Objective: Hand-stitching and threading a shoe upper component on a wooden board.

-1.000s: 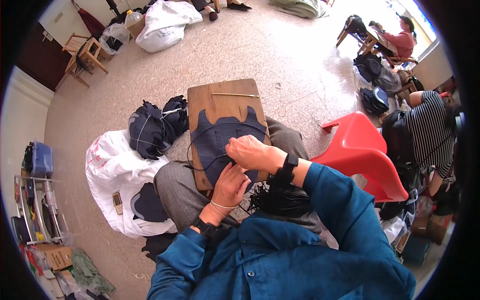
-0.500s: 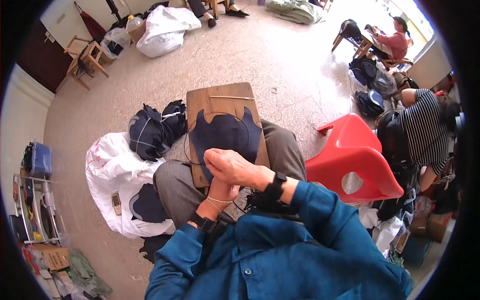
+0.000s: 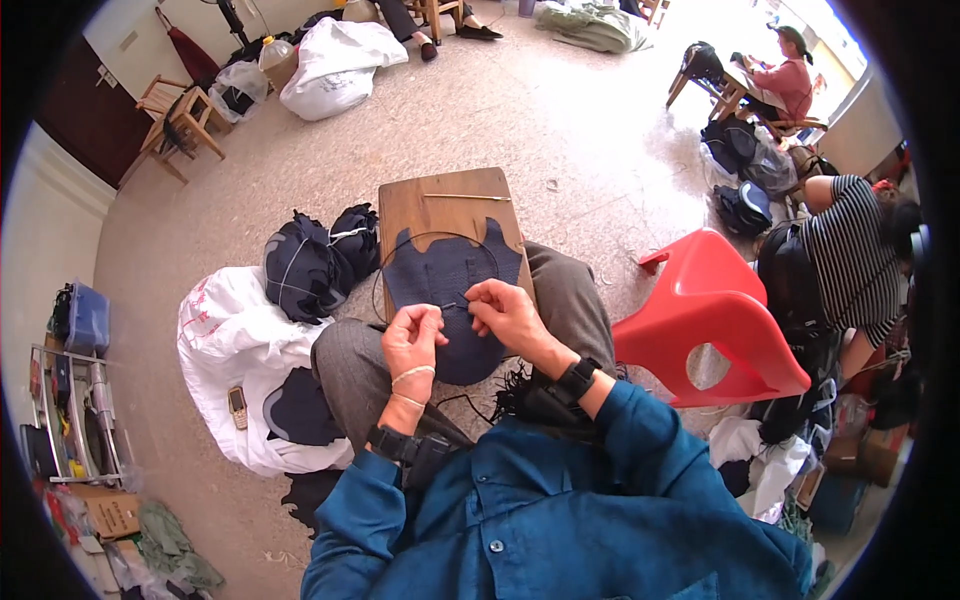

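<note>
A dark navy knitted piece with two pointed corners lies on a small wooden board between my knees. Its rounded lower end drops over the board's near edge. Around its top curves a thin black loop of cord or wire. Over the knit, my left hand pinches one end of a thin dark strand, thumb against fingers. At the strand's other side my right hand pinches it too, close by. The strand's exact kind is too small to tell.
A slim stick lies across the board's far end. Left are tied dark bundles, a white sack and a keypad phone. A red plastic chair stands at right, near a person in stripes.
My hands were stacked together over the near part of the knit. Now they are apart, fingertips pinched around a thin strand, and the lower end of the knit shows. The right hand moved right.
</note>
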